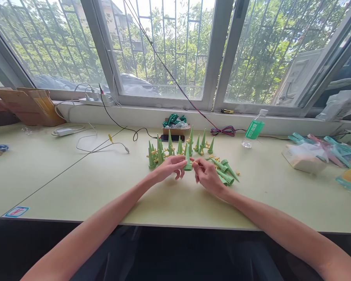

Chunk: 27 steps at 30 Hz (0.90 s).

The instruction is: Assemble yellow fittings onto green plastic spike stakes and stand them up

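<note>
Above the middle of the table, my left hand (173, 165) grips a green plastic watering spike (188, 160), its point upward and its wide ring at the bottom. From the right, my right hand (206, 173) pinches a small yellow valve piece (194, 164) against the spike's side; my fingers cover most of it. Behind my hands stand several upright green spikes (170, 140) with yellow pieces at their sides. Beside and partly behind my right hand, a pile of loose green spikes (226, 177) lies flat with small yellow pieces (238, 173) around it.
A small cardboard box (177, 130) with green stuff and a black phone (172, 138) sit behind the spikes. A water bottle (254, 129) leans at back right. Cables (102, 148) cross the left side. A tissue pack (298, 158) lies at right, a carton (32, 107) far left.
</note>
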Each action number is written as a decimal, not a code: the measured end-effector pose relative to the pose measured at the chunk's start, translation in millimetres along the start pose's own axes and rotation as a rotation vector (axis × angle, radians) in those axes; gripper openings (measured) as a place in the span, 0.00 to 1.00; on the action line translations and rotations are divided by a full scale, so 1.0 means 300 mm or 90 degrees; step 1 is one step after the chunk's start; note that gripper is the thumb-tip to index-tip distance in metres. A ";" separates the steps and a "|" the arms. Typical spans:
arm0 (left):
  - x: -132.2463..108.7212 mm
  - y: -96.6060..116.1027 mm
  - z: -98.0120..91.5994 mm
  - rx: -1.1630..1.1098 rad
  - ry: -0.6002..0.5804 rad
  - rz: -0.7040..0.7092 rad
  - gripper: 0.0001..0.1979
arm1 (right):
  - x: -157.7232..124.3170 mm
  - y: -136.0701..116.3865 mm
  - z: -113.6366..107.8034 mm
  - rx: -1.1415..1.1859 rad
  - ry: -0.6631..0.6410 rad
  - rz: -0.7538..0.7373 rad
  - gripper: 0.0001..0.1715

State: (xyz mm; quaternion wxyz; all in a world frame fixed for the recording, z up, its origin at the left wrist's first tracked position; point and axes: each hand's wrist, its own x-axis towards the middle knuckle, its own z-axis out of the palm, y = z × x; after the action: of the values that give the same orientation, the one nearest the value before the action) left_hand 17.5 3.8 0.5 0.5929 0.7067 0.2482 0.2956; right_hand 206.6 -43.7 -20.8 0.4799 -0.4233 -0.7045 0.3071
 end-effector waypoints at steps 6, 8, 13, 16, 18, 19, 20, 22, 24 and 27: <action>0.002 -0.006 0.006 -0.001 0.012 0.000 0.22 | -0.003 -0.002 0.004 0.004 -0.001 0.014 0.20; 0.001 -0.006 0.008 0.011 0.015 -0.003 0.22 | -0.004 0.000 0.006 0.005 0.000 0.011 0.21; -0.001 0.000 0.011 0.085 0.010 0.010 0.24 | 0.001 0.009 0.007 -0.025 0.017 -0.005 0.23; 0.002 -0.002 0.014 0.181 0.032 0.053 0.23 | 0.010 0.017 0.004 -0.047 0.025 -0.009 0.24; 0.004 -0.008 0.017 0.253 0.066 0.086 0.21 | 0.017 0.024 0.002 -0.047 0.022 -0.003 0.24; 0.005 -0.012 0.018 0.290 0.086 0.105 0.20 | 0.019 0.028 0.001 -0.047 0.020 0.001 0.24; 0.006 -0.016 0.019 0.326 0.103 0.127 0.19 | 0.021 0.031 0.001 -0.047 0.018 0.005 0.24; 0.006 -0.022 0.019 0.400 0.125 0.180 0.18 | 0.023 0.037 0.001 -0.049 0.019 0.010 0.23; 0.004 -0.026 0.016 0.467 0.128 0.230 0.17 | 0.024 0.039 0.001 -0.052 0.023 0.012 0.24; -0.001 -0.031 0.010 0.527 0.134 0.262 0.16 | 0.025 0.038 0.002 -0.058 0.036 0.005 0.24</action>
State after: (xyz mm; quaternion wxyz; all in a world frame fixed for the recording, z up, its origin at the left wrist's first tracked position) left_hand 19.4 3.1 -9.2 0.1620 0.8843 0.2586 0.3533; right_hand 208.2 -31.9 -27.6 0.4789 -0.4559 -0.7022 0.2642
